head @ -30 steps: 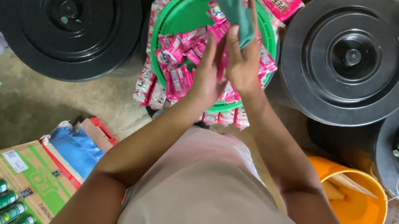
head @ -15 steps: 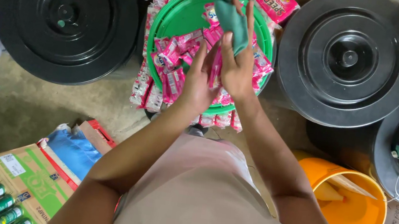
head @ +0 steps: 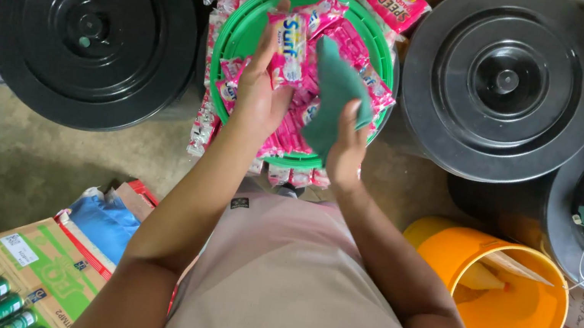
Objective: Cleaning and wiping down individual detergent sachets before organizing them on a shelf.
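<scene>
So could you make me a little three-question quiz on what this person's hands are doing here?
1. True or false: the right hand holds a green cloth.
2. What does the left hand hold up?
A. a pink sachet
B. a spray can
C. an orange bucket
3. Fill in: the sachets lie on a round ____ lid, between two black lids.

Key
1. True.
2. A, a pink sachet, gripped over the pile.
3. Green; one black lid lies to its left, the other to its right.
</scene>
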